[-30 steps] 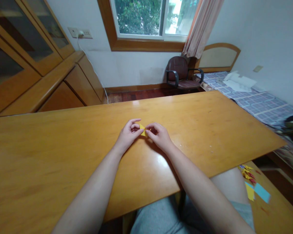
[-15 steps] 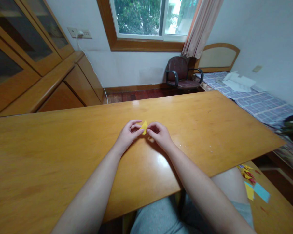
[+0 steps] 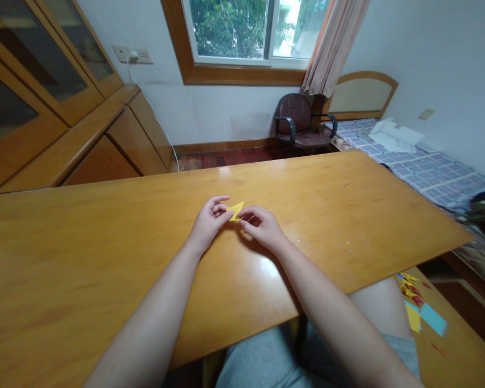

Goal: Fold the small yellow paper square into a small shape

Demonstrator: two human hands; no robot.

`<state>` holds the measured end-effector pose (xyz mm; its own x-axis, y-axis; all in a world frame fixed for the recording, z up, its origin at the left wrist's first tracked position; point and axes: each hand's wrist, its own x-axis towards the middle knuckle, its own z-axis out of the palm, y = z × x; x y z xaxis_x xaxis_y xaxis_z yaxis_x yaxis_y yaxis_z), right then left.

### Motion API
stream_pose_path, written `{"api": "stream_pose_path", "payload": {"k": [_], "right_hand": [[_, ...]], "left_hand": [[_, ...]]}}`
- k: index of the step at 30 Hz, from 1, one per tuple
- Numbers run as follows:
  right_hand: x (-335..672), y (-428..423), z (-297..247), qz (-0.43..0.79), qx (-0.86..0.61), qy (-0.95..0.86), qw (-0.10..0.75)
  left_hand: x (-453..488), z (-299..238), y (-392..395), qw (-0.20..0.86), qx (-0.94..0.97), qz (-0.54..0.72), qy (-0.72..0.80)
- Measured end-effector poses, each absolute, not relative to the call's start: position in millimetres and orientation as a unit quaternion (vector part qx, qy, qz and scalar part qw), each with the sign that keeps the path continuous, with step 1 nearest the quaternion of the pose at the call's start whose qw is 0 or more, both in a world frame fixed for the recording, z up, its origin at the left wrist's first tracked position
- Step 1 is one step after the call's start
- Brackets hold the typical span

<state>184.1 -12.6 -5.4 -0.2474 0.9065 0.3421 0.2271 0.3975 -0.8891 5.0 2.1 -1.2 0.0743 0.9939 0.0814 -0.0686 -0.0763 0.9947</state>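
A small folded piece of yellow paper is held just above the wooden table, near its middle. My left hand pinches the paper's left side with thumb and forefinger. My right hand pinches its right side, the other fingers curled. Both forearms reach in from the near edge and rest on the tabletop.
Coloured paper scraps lie on a lower wooden surface at the right. A dark office chair stands beyond the table under the window. A bed with a checked cover runs along the right wall, and wooden cabinets line the left.
The yellow paper has been lifted a little and turned, so a pointed flap now shows above my fingers. Both hands shifted slightly away from me.
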Motion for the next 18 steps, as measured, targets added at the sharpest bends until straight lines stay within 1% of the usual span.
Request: {"api": "stream_pose_path", "payload": {"k": [11,18], "right_hand": [[186.7,-6.9,-6.3,0.325,-0.379,-0.729,0.469],[187.4,-6.1,-5.8,0.308,-0.398,-0.704,0.502]], "left_hand": [[2.6,-5.5,4.3,0.535,0.517,0.498,0.445],[2.5,-5.2,2.7,0.55,0.513,0.494,0.437]]}}
